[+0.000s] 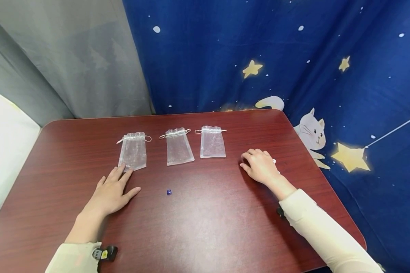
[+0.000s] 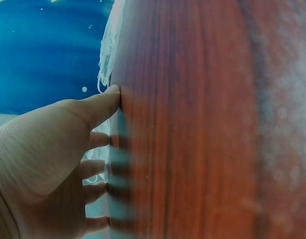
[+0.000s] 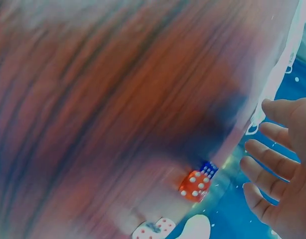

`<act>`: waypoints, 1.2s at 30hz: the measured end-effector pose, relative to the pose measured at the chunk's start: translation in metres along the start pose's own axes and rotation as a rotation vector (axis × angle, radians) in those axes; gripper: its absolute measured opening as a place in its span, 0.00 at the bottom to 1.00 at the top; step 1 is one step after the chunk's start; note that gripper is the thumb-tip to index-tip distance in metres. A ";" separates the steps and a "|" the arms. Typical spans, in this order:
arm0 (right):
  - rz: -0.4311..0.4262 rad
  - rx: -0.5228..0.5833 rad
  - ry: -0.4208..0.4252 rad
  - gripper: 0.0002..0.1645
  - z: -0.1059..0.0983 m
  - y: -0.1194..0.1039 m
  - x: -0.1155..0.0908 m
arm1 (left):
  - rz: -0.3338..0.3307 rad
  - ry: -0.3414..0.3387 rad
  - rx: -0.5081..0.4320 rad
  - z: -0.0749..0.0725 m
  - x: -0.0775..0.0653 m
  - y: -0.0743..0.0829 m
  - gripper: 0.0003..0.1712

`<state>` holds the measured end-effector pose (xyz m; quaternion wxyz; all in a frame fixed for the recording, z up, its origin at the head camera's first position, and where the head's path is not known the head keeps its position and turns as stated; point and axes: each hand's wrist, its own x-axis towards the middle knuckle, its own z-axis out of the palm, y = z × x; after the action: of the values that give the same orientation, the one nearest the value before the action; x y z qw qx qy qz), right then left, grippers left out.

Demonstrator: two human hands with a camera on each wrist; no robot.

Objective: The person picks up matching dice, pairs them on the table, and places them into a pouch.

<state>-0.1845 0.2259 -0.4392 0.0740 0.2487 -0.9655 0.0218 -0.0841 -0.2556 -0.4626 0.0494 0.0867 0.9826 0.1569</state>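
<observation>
My left hand (image 1: 111,195) lies on the table with its fingers spread, the fingertips at the lower edge of the left sheer drawstring pouch (image 1: 133,151). A small blue die (image 1: 169,192) sits to the right of that hand. My right hand (image 1: 259,165) is over the right part of the table, its fingers loosely bent and nothing visible in them. Close to it, in the right wrist view, are an orange-red die (image 3: 195,186), another blue die (image 3: 209,170) and white dice with red dots (image 3: 154,228). The head view shows only white bits of these dice past the hand.
Two more sheer pouches, a middle one (image 1: 180,148) and a right one (image 1: 213,143), lie flat in a row with the left pouch. Behind the brown table (image 1: 198,235) hang a grey curtain (image 1: 89,57) and a blue star-patterned curtain (image 1: 205,57).
</observation>
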 end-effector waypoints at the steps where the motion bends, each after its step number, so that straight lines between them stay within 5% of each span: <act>1: 0.005 -0.003 -0.001 0.17 0.000 0.002 -0.001 | 0.000 0.000 0.000 0.000 0.000 0.000 0.47; 36: 0.093 -0.001 0.047 0.17 0.009 0.041 -0.018 | -0.004 -0.013 -0.006 -0.001 0.000 0.001 0.46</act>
<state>-0.1901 0.2695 -0.4511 0.0957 0.2031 -0.9740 0.0307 -0.0843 -0.2549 -0.4618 0.0564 0.0858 0.9819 0.1593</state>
